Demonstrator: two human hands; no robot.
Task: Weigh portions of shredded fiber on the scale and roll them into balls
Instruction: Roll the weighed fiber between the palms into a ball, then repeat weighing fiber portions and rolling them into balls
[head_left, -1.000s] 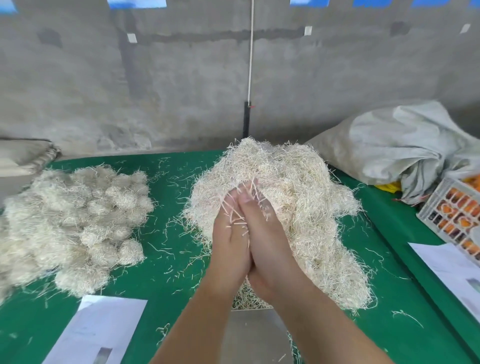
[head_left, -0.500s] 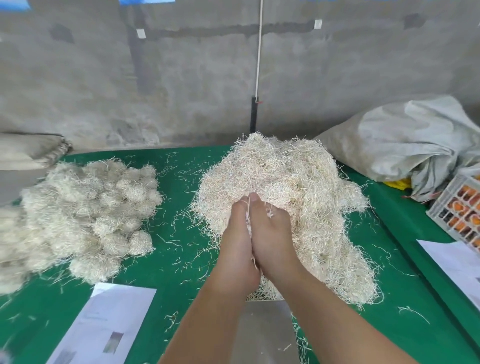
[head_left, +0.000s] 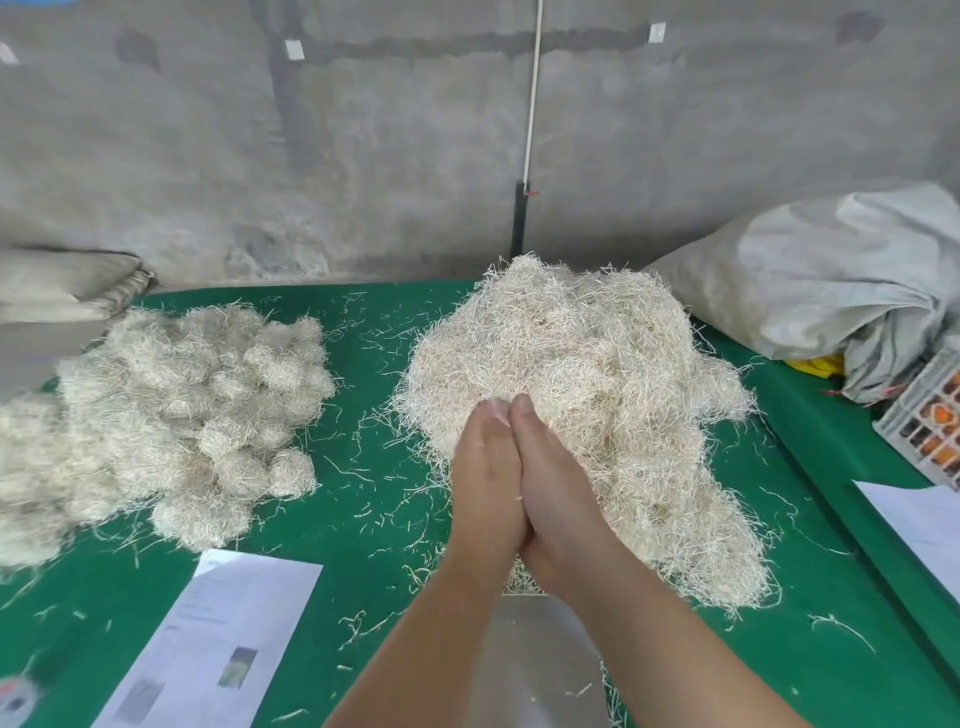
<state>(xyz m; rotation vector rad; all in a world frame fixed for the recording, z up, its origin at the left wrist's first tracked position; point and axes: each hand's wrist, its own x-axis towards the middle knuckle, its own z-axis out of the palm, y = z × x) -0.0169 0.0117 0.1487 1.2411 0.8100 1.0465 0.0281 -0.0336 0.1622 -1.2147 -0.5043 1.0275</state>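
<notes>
While rolled fiber balls (head_left: 171, 415) lie heaped at the left of the green table (head_left: 363, 545), the left hand (head_left: 485, 478) and right hand (head_left: 553, 493) press palm to palm, fingers straight, just before the loose fiber pile (head_left: 597, 395), above the metal scale plate (head_left: 535, 654); anything held between the palms is hidden

Scale (head_left: 535, 670) mostly behind forearms.
</notes>
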